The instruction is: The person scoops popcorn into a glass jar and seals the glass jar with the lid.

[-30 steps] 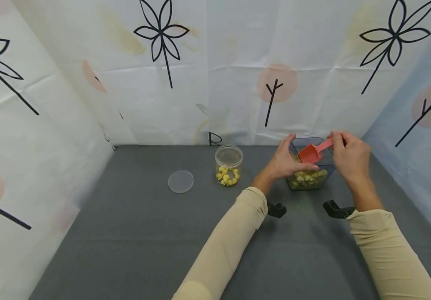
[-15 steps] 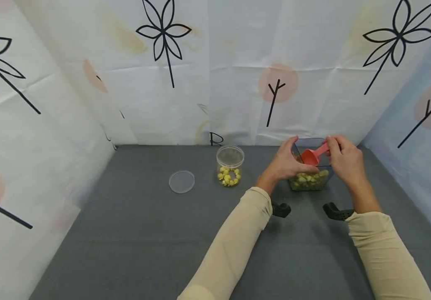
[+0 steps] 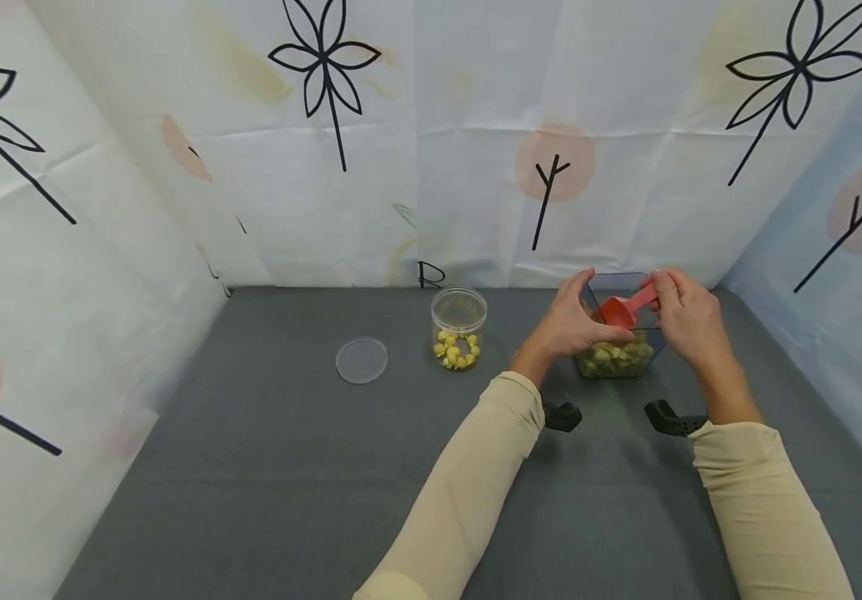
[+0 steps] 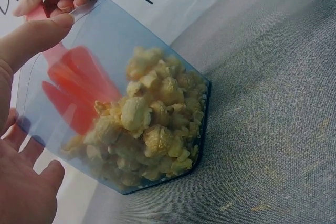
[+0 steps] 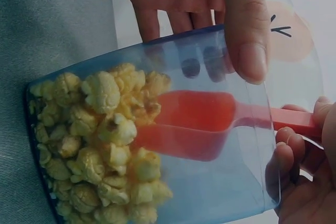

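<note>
My left hand [image 3: 572, 323] grips the left side of a clear, bluish container [image 5: 220, 198], thumb outside the near wall and fingers at another side. Popcorn [image 5: 100, 145] fills the container's lower part. My right hand [image 3: 689, 321] holds a pink-red scoop [image 3: 617, 312] by its handle, over the container's rim. The scoop's bowl slants down inside, and in the right wrist view its tip meets the popcorn, partly hidden by it. Through the wall in the left wrist view, the scoop [image 4: 79, 87] shows beside the heaped popcorn.
To the left stands a clear round jar [image 3: 458, 310] with some yellow popcorn [image 3: 455, 353] at its bottom. A clear round lid [image 3: 361, 360] lies flat left of the jar. Black wrist mounts [image 3: 562, 417] show under both forearms. A patterned cloth wall [image 3: 476, 208] rises behind the grey tabletop [image 3: 288, 467].
My right hand has moved a little left over the container, and the scoop sits slightly deeper inside. In the last half second little differs. The left hand keeps its grip.
</note>
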Demonstrator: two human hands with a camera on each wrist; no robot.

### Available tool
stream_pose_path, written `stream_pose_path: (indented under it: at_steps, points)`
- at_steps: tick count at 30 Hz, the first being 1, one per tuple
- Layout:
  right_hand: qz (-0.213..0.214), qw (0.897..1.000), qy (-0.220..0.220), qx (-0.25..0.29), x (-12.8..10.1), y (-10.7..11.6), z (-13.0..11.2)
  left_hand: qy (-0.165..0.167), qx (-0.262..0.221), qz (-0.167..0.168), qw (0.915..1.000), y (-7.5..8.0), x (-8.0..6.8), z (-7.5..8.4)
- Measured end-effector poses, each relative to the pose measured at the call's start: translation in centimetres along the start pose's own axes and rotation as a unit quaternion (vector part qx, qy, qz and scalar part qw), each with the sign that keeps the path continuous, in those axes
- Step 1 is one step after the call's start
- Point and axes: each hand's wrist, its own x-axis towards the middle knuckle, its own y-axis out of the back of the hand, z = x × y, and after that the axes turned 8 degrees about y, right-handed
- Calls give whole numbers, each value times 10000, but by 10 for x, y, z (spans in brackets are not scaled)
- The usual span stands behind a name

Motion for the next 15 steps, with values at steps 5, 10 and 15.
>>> stream_pose_path:
  at_steps: [5,10,15]
  points:
    - [-235,9997,80,20,0,4,2,-13,-5,-16,10000,-2,0,0]
    - [-285,9994,76,-185,0,3,1,-30,-37,8,10000,-2,0,0]
    - [117,9973,108,-723,1,-8,-3,-53,-38,24,10000,-2,0,0]
